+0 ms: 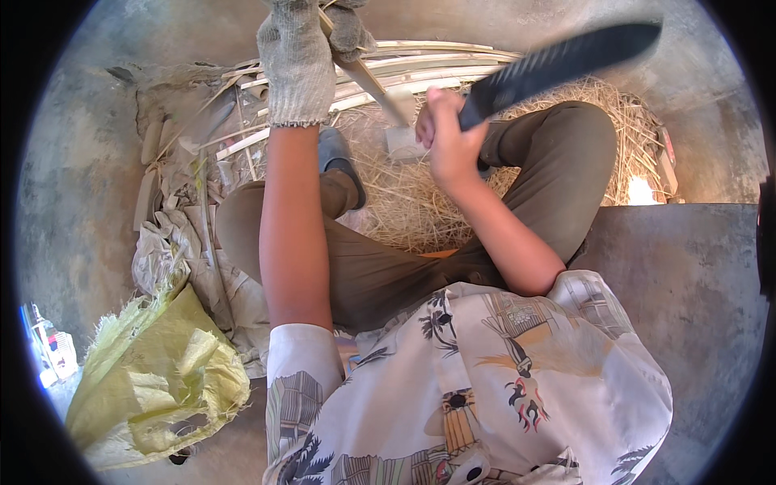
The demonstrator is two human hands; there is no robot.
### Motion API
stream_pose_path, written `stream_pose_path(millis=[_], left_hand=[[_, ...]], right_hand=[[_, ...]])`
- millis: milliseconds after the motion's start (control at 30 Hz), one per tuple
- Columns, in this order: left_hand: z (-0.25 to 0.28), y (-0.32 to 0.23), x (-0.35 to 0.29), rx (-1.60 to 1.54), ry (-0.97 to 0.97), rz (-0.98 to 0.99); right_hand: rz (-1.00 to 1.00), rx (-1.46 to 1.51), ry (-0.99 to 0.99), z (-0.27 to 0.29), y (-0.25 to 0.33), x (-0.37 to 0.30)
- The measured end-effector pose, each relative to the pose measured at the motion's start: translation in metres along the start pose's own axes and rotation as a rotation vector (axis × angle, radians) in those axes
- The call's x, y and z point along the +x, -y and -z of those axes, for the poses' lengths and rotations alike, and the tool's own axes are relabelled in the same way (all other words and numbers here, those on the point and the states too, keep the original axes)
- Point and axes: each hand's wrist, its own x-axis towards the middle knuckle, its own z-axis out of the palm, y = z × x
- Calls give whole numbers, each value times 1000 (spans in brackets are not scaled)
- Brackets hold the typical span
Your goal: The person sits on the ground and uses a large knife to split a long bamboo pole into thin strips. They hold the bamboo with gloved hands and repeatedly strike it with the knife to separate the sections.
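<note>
My left hand point(301, 69), in a grey knitted work glove, is at the far side with its fingers closed round a bamboo strip point(365, 78). The strip slants down toward the near right; its lower end is blurred beside a pale block point(404, 144) on the floor. My right hand point(454, 141), bare, is closed round the grip of a large black-bladed knife point(566, 69). Its broad blade points up to the far right, raised apart from the strip. The knife's grip is mostly hidden in my fist.
Several long split bamboo strips point(436, 61) lie curved across the far side. Straw-like shavings point(404, 206) cover the floor between my bent legs. A yellow woven sack point(170, 372) lies at the near left. A concrete ledge point(679, 267) stands on the right.
</note>
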Motion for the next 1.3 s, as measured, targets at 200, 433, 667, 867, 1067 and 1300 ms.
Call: stream_pose_path(millis=[200,433,667,867,1067,1300], left_hand=[[33,20,11,-58,-213,223],[44,16,20,-162,-235,213],[42,25,11,-86,-174,145],[29,39,8,135,-137,97],[4,60,-11,-36,10,291],[-19,47,-8,-98,-197,234]], right_hand=[[-909,-582,146,48,-127,-13],[-450,-767,167,47,-126,-10],[-388,-678,171,33,-59,-4],[-116,-396,100,36,-106,-10],[-609,-913,108,76,-172,-7],[-582,-855,87,63,-155,-10]])
